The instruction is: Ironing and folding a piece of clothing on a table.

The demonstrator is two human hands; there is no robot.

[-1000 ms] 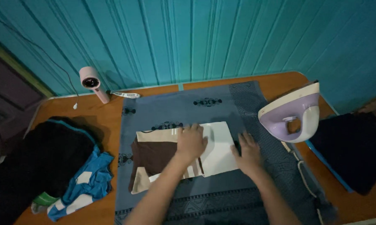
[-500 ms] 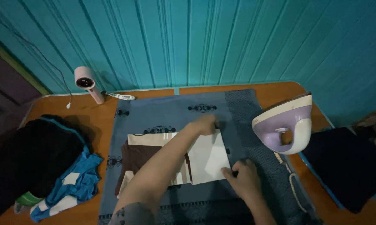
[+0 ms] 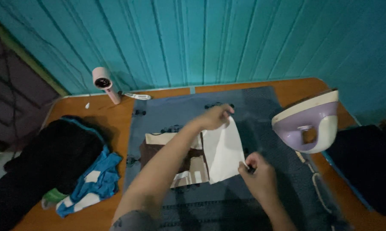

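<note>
At the far left of the frame a dark pile of clothes (image 3: pixel 51 158) lies on the wooden table (image 3: pixel 94 111), with a blue and white garment (image 3: pixel 92 186) spilling from its lower right edge. In the upper left a small pink hair dryer (image 3: pixel 105 83) stands near the teal wall (image 3: pixel 201 38). A blue-grey patterned cloth (image 3: pixel 252 107) covers the middle of the table, and on it lies a folded shirt (image 3: pixel 182 164) in brown, cream and white. The left hand (image 3: pixel 216 116), its arm crossing the shirt from the lower centre, pinches the upper corner of the shirt's white panel (image 3: pixel 223 154) with closed fingers and lifts it off the cloth. The right hand (image 3: pixel 257 171), lower and right of centre, grips the panel's lower right corner with its fingers closed on the fabric, so the white panel stands tilted between both hands. Right of the hands a white and lilac iron (image 3: pixel 308 124) rests on its heel on the cloth, its cord (image 3: pixel 315 182) trailing down. At the far right edge lies a dark folded cloth (image 3: pixel 368 162).
</note>
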